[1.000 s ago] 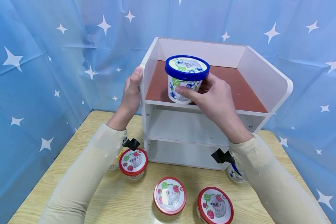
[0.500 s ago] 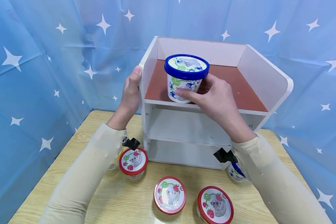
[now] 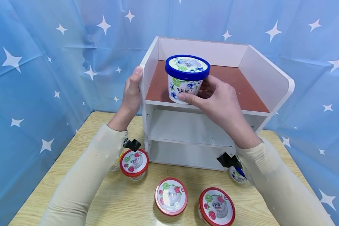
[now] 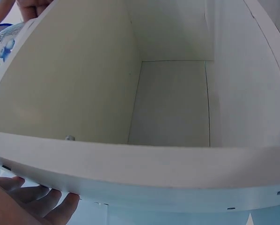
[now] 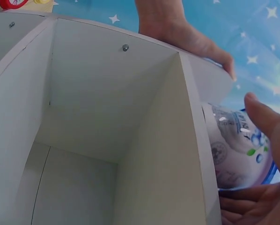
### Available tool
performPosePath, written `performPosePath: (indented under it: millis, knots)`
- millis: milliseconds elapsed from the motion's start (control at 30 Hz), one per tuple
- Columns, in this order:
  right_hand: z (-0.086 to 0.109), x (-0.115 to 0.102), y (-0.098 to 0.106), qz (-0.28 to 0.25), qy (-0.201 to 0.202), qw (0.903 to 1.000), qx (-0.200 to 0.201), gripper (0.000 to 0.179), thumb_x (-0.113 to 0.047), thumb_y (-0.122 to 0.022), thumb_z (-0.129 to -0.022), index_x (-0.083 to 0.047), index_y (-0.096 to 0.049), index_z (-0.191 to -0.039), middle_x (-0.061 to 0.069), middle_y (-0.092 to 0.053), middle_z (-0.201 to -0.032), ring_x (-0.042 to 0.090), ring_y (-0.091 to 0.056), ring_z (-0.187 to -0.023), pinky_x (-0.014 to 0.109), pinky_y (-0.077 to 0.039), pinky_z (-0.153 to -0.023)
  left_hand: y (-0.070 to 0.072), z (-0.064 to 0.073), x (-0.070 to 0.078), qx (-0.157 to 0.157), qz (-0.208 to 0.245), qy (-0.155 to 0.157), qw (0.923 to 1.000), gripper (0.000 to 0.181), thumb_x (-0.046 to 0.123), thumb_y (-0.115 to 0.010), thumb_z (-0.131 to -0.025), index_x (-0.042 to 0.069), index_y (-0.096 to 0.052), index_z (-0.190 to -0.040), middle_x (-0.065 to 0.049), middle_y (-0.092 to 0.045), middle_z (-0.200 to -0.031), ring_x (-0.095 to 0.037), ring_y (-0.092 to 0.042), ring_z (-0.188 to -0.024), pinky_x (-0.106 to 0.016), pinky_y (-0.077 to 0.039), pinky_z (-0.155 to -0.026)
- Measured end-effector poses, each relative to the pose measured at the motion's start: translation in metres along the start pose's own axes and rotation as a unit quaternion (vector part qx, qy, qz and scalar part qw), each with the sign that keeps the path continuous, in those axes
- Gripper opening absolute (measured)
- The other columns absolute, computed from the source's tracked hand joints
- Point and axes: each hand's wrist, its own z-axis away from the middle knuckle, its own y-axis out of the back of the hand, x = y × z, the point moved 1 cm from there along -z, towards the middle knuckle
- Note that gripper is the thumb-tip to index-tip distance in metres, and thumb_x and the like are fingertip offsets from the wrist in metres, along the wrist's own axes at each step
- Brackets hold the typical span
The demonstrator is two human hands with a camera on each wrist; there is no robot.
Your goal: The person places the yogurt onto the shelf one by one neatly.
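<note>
On the front of the brown top shelf stands a blueberry-printed paper tub [image 3: 183, 86] with a blue lid, upright or nearly so. My right hand [image 3: 221, 99] holds it from the right, thumb across its front and fingers behind, partly hidden. The printed front faces me. My left hand [image 3: 132, 91] rests against the outside of the white shelf unit's left panel [image 3: 150, 69], its thumb at the front edge. The left wrist view shows the left fingers [image 4: 62, 208] touching that panel's outer face. In the right wrist view the tub [image 5: 238, 150] sits between thumb and fingers.
Below the top are two white compartments [image 3: 190, 127]. Red-lidded strawberry tubs stand on the wooden table: one at the left [image 3: 134, 163], one in the middle [image 3: 171, 196], one at the right [image 3: 217, 207]. A blue-lidded tub [image 3: 238, 175] is partly hidden by the right sleeve.
The blueberry tub has turned slightly, and more of its front lettering shows above my right thumb. My right wrist has shifted a little to the right. My left hand stays on the panel.
</note>
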Motion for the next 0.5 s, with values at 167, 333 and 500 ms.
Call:
performPosePath:
  millis: [167,333,500]
  knots:
    - [0.0041,-0.0001,0.0014,-0.002,-0.002,1.0000,-0.008,0.076,-0.059,-0.079,-0.073,-0.011,-0.060,-0.129,0.004,-0.067,-0.116,0.020,-0.065,-0.106,0.042,-0.052,-0.087,-0.0010,0.0004,0.0006,0.001,0.001,0.004,1.0000,0.065,0.054,-0.033,-0.092,-0.002,-0.054,-0.119,-0.022,-0.056,-0.096,-0.029,-0.057,-0.080,-0.037,-0.050,-0.065]
    - [0.0079,0.0010,0.0023,-0.004,0.006,1.0000,-0.006,0.075,-0.056,-0.079,-0.075,-0.015,-0.057,-0.134,0.004,-0.065,-0.121,0.021,-0.063,-0.109,0.044,-0.051,-0.089,-0.0012,0.0003,0.0005,0.001,0.001,0.004,1.0000,0.068,0.056,-0.034,-0.092,-0.003,-0.054,-0.120,-0.021,-0.056,-0.095,-0.029,-0.057,-0.079,-0.037,-0.050,-0.066]
    - [0.0106,0.0016,0.0036,0.007,0.005,1.0000,0.001,0.079,-0.057,-0.078,-0.074,-0.019,-0.054,-0.138,0.002,-0.063,-0.123,0.022,-0.061,-0.112,0.047,-0.050,-0.091,-0.0004,0.0003,0.0004,0.004,-0.008,0.004,1.0000,0.068,0.054,-0.032,-0.092,-0.004,-0.053,-0.121,-0.021,-0.056,-0.096,-0.029,-0.057,-0.080,-0.038,-0.050,-0.066]
